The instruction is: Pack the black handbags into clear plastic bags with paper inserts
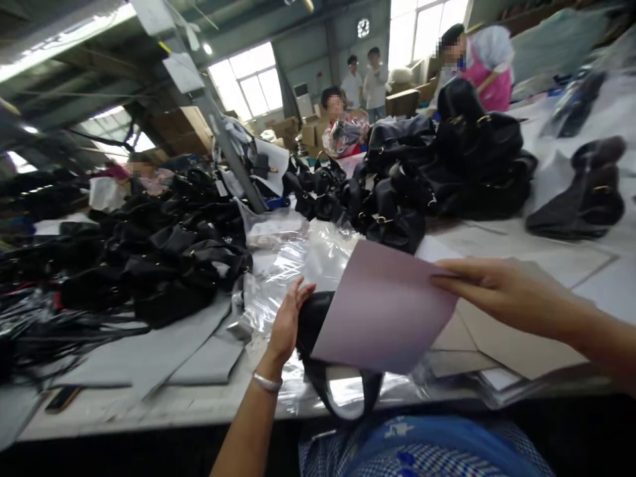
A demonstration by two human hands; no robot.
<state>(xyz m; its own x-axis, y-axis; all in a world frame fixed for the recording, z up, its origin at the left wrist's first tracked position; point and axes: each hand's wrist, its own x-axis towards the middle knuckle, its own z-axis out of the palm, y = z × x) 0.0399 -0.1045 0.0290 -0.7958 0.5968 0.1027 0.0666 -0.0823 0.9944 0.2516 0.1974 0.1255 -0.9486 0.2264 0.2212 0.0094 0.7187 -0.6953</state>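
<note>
My right hand (491, 286) pinches the right edge of a stiff pale lilac sheet (382, 308) and holds it tilted over a black handbag (313, 318). The lower part of the sheet sits at or inside the bag's mouth; I cannot tell which. My left hand (288, 321), with a silver bracelet on the wrist, grips the left rim of that bag, fingers curled on it. The bag's strap (342, 404) hangs over the near table edge. Most of the bag is hidden behind the sheet.
Heaps of black handbags lie at the left (163, 258) and at the back centre (447, 165). Clear plastic bags (283, 258) are spread behind my hands. Grey boards (149, 358) lie at the left, pale boards (521, 344) at the right. Several people stand at the far end.
</note>
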